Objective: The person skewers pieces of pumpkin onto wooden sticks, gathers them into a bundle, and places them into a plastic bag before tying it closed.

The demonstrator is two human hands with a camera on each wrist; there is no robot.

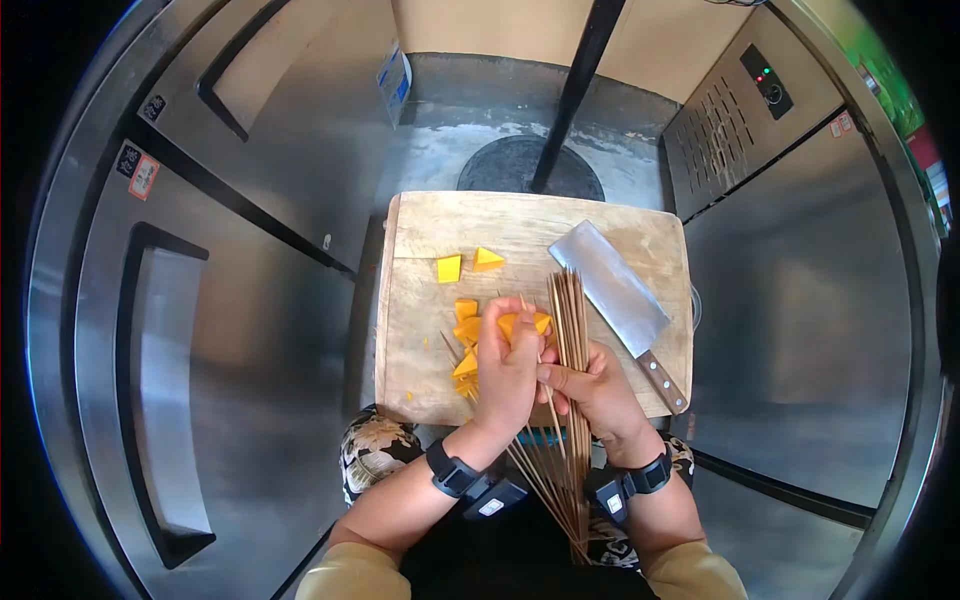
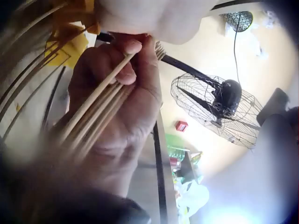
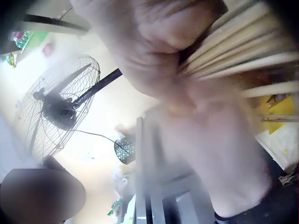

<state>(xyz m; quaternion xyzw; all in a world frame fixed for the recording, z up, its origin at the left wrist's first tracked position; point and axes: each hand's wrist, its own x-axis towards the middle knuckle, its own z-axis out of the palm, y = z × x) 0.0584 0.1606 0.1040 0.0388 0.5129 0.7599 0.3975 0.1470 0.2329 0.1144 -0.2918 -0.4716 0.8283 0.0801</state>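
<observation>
In the head view, my left hand (image 1: 505,375) grips an orange-yellow chunk (image 1: 527,325), apparently cut pumpkin, over the cutting board (image 1: 420,225). A single wooden skewer (image 1: 551,415) runs up to this chunk, and the right thumb presses against the stick. My right hand (image 1: 603,392) holds a thick bundle of wooden skewers (image 1: 567,315), points away from the body. Its curled fingers around sticks (image 2: 100,109) also show in the left wrist view. Beside the left hand lie several more chunks (image 1: 466,330), some on skewers whose sticks fan back toward the lap.
Right of the bundle lies a cleaver (image 1: 612,288), its wooden handle (image 1: 662,382) toward the board's near right corner. Two loose yellow chunks (image 1: 449,269) sit farther back. Steel cabinets (image 1: 280,180) stand left and right. A black pole (image 1: 578,90) rises behind the board.
</observation>
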